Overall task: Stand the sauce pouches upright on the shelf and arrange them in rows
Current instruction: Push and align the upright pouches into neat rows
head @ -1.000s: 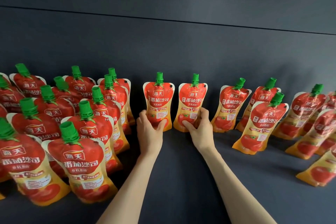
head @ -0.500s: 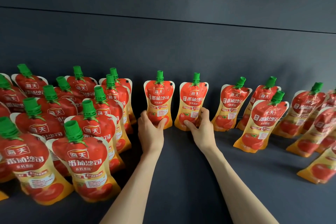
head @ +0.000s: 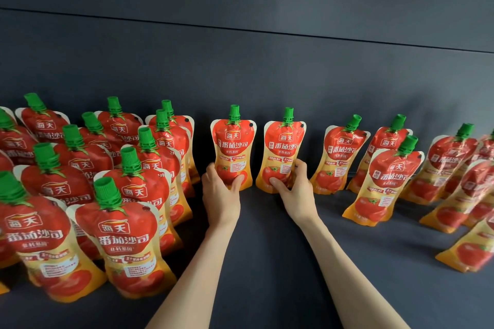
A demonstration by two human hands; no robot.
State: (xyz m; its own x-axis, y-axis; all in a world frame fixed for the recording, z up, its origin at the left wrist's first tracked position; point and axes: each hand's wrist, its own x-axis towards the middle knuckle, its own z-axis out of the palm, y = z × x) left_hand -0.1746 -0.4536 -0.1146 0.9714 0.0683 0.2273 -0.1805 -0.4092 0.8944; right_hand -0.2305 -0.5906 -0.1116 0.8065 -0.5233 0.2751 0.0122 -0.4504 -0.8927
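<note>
Red and yellow sauce pouches with green caps stand on a dark shelf (head: 267, 262). My left hand (head: 217, 192) grips the lower part of one upright pouch (head: 232, 141) at the back wall. Beside it, my right hand (head: 295, 189) grips the bottom of a second upright pouch (head: 284, 147). Several pouches stand in tight rows on the left (head: 120, 235). To the right, more pouches (head: 338, 152) lean against the back wall, and one (head: 385, 181) stands in front of them.
The dark back wall (head: 254, 67) rises right behind the held pouches. At the far right, several pouches (head: 470, 248) lean or lie tilted near the frame edge. Bare shelf surface runs between my forearms and toward the front.
Both held pouches have shifted slightly toward the back wall and stand a bit straighter. My hands keep the same hold on them.
</note>
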